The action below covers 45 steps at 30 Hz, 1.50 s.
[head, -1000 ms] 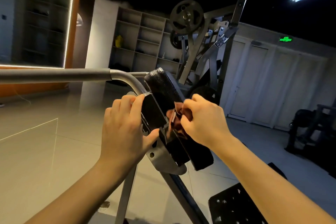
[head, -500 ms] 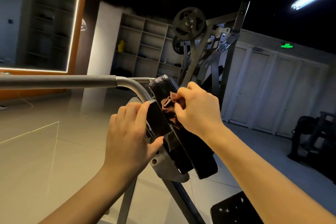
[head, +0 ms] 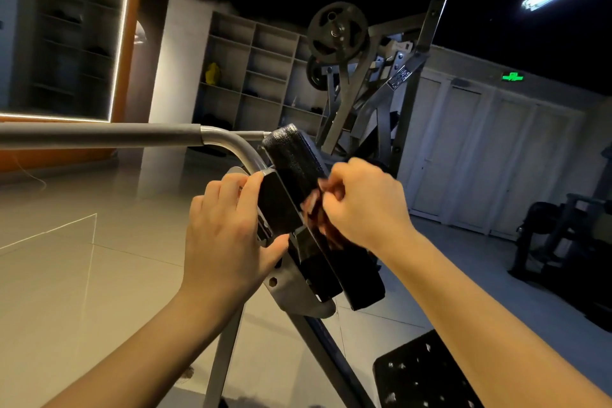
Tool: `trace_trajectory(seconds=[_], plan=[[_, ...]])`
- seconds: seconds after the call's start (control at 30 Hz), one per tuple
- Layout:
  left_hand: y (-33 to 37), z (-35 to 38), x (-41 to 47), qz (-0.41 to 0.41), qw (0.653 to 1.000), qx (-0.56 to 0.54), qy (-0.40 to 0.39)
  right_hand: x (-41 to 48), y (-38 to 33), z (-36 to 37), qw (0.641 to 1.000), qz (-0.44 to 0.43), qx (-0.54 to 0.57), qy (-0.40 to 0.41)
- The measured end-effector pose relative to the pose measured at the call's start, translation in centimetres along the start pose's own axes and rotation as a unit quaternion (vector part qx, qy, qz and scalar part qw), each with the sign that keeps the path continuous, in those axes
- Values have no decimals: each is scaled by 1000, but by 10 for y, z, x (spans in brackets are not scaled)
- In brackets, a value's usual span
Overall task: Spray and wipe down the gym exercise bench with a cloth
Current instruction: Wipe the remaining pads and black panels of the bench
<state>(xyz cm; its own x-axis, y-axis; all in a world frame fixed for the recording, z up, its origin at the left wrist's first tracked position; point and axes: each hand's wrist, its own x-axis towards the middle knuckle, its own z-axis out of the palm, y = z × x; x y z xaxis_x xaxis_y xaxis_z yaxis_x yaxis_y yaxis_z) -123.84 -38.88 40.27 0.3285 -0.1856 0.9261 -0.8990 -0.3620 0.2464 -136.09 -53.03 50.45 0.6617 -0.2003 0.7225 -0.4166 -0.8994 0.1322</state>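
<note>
While the left hand [head: 228, 242] grips the back plate [head: 278, 205] at nine o'clock, probably steadying the pad [head: 291, 156], the right hand [head: 367, 205] pinches the cloth [head: 319, 215] against it at three o'clock.

Crumpled reddish-brown cloth [head: 317, 218] pressed against the tilted black pad [head: 292, 153].

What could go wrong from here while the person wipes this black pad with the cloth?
1. The left hand grips the black backing plate right beside the grey metal bracket. If the pad tilts there, fingers might get pinched.
2. The right hand holds the cloth as a small bunch against the black pad. It may clean only a narrow strip, or slip out.
</note>
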Motion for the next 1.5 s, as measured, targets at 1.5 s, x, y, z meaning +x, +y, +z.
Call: trace_trajectory(seconds=[1.5], plan=[[71, -11, -21, -121, 817, -427, -369, -120, 58, -17, 673, 309, 637, -216]])
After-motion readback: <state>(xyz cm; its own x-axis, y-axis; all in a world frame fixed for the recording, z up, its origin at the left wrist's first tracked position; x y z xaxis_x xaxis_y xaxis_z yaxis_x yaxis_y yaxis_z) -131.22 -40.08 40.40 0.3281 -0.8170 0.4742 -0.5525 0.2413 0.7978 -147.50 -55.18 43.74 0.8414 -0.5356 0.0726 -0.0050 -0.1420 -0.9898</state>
